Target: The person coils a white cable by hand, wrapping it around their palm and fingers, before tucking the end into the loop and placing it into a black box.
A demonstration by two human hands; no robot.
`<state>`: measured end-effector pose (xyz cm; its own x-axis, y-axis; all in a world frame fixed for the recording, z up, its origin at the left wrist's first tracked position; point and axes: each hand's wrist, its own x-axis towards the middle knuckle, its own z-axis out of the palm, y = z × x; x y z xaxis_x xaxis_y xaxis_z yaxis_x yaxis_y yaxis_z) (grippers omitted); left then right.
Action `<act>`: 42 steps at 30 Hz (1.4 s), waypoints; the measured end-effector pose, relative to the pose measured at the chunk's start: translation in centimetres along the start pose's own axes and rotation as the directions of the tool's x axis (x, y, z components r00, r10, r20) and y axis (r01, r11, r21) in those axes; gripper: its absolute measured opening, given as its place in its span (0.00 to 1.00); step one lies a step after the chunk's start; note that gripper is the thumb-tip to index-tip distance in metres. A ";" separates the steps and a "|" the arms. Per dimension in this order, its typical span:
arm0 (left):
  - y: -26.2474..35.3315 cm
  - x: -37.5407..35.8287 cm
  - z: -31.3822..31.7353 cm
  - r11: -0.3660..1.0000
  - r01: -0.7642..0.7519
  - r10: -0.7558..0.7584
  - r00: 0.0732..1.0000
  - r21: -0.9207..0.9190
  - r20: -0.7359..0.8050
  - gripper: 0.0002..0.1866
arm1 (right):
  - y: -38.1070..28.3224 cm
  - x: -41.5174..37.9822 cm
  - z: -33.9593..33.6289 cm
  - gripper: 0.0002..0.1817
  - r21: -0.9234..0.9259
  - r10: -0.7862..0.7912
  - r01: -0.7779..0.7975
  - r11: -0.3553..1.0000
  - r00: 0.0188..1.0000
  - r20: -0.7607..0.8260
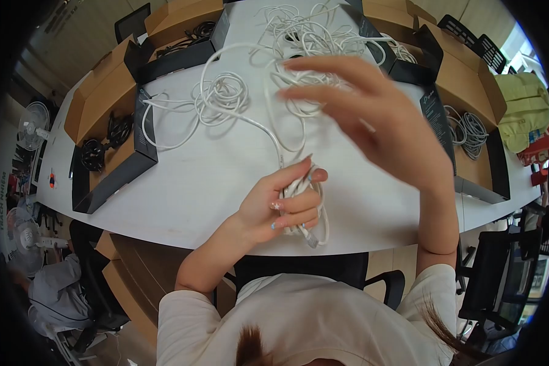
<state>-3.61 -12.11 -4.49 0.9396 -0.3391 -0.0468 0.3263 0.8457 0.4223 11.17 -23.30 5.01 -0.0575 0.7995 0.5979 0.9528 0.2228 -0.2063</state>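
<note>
My left hand (280,207) is closed around a gathered bundle of white cable (296,186), just above the front edge of the table. A greyish plug (312,240) at the cable's end hangs below my fingers. From the bundle, one length runs up and left in a wide arc towards the tangled white cables at the back. My right hand (372,122) is raised over the table to the right, slightly blurred, its fingers stretched out and apart. White strands pass behind its fingertips, and I see none gripped.
A loose white coil (222,97) lies left of centre, and a tangle of white cables (311,30) covers the back. Open boxes with black cables (107,143) stand left. On the right, boxes hold white and grey cables (470,134). Chairs surround the white table (183,189).
</note>
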 end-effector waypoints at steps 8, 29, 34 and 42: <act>-2.0 -1.0 1.5 0.984 0.155 -0.172 0.958 0.091 0.229 0.15 | 1.9 -1.0 8.0 0.19 0.540 -0.164 0.020 0.841 0.962 0.219; 4.9 -7.4 -1.9 -0.273 -0.173 0.946 0.133 0.947 0.297 0.15 | 4.9 -0.6 7.7 0.12 0.294 -0.074 0.002 0.956 0.969 0.235; 2.4 -5.9 -2.0 0.030 0.055 0.820 0.569 0.998 -0.056 0.27 | 5.1 -0.1 5.2 0.10 0.352 -0.099 0.052 0.935 0.988 0.118; 1.2 -3.7 1.4 0.423 0.232 0.287 0.883 0.876 -0.372 0.20 | 3.6 0.0 4.6 0.12 0.536 -0.081 0.051 0.843 0.996 0.033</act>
<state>-6.82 -10.42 -2.55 0.9616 0.0968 -0.2566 0.2647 -0.0820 0.9608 13.19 -19.93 0.77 -0.1442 0.7969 0.5866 0.6404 0.5271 -0.5586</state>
